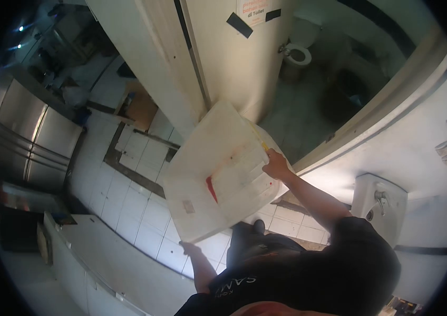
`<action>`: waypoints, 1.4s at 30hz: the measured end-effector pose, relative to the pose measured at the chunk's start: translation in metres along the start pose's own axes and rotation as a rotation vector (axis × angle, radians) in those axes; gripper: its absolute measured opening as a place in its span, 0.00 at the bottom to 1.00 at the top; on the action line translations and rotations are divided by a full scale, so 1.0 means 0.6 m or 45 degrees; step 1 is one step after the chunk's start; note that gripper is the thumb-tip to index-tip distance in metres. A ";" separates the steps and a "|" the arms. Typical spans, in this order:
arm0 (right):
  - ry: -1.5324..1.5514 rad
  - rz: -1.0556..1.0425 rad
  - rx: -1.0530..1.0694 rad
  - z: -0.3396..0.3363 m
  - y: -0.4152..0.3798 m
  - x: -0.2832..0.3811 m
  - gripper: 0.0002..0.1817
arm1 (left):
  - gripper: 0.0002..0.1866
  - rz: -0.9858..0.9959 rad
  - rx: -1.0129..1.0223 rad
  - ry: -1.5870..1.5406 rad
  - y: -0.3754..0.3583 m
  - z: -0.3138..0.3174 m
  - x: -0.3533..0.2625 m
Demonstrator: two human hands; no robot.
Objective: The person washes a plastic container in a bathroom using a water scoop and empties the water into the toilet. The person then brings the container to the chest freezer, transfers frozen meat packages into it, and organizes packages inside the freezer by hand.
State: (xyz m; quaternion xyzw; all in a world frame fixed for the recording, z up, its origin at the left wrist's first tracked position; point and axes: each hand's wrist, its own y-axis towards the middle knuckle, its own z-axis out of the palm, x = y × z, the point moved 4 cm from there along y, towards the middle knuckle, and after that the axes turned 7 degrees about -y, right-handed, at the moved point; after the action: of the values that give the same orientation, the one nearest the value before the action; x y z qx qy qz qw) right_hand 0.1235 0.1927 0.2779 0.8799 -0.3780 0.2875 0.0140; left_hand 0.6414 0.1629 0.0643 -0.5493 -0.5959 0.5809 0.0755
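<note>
A large whitish plastic tub (192, 174) is held out in front of my body, tilted. My left hand (191, 247) grips its lower left corner, with the fingers partly hidden by the tub. On the right side, my right hand (276, 164) is closed at the tub's rim, right by a narrow yellow strip (260, 138) that runs along the edge. A red elongated mark or piece (211, 188) and small reddish spots show on the tub. Near its lower left side is a small greyish label-like patch (188, 206).
Ahead, a door (234, 58) opens onto a room with a toilet (297, 55). A washbasin (379, 205) hangs on the right wall. Steel refrigerators (33, 131) stand at left, above a long pale counter (113, 253). White floor tiles (134, 210) have dark channels.
</note>
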 end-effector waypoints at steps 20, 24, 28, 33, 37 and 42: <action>-0.117 -0.184 0.389 -0.214 0.225 -0.095 0.30 | 0.42 -0.222 1.379 0.796 0.231 0.205 0.182; -0.310 -0.402 0.332 -0.230 0.269 -0.083 0.29 | 0.33 -0.060 1.457 1.108 0.183 0.265 0.251; -0.395 -0.464 0.406 -0.294 0.299 -0.058 0.29 | 0.30 -0.721 0.937 0.766 0.124 0.292 0.315; -0.339 -0.370 0.321 -0.380 0.317 -0.066 0.26 | 0.32 -0.750 1.299 0.108 0.050 0.356 0.349; -0.480 -0.204 0.089 -0.445 0.367 -0.140 0.29 | 0.23 -0.203 1.600 0.188 0.037 0.409 0.358; -0.722 0.129 -0.152 -0.498 0.453 -0.183 0.26 | 0.16 0.367 1.447 0.448 -0.052 0.445 0.244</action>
State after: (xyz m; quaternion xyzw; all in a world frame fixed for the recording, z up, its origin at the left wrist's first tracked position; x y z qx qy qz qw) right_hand -0.2683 0.1433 0.4181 0.9028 -0.4265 0.0079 -0.0549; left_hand 0.3727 0.1175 -0.0758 -0.5858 -0.0911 0.7129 0.3746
